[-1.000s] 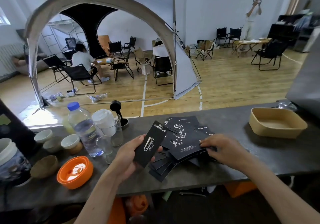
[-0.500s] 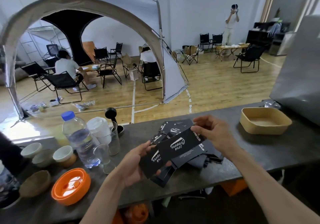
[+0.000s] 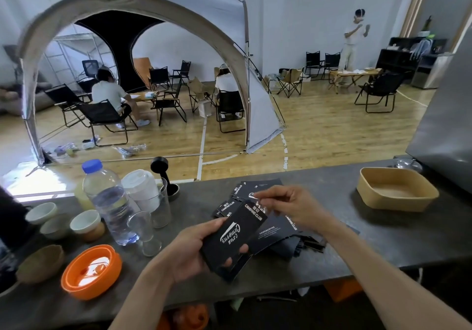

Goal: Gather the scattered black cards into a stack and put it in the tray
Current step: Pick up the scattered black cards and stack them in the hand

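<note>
The left hand [image 3: 189, 248] grips a small stack of black cards [image 3: 233, 240], thumb across the printed face and fingertips curled under the lower edge; the stack is held just above the bench [image 3: 383, 237], tilted, its long axis running from near-left to far-right. The right hand [image 3: 288, 206] is over the loose cards [image 3: 255, 191] directly beyond the stack, thumb and forefinger drawn together on the edge of one card; the pinch looks closed, though the fingers hide whether the card is lifted clear of the pile. More loose cards fan out under and to the right of the stack, overlapping at mixed angles. The tray [image 3: 397, 189] stands on the bench well to the right of the stack, apart from every card and holding none. Judged stage: gathering is under way, with most cards not yet collected. The governing relation is that the pinched card lies just beyond and slightly right of the stack, so the right hand is the nearer one to bring it across, and the card would need turning to match the stack's long axis. A water bottle [image 3: 107, 202] and cups stand to the left of the stack, clear of the work.
</note>
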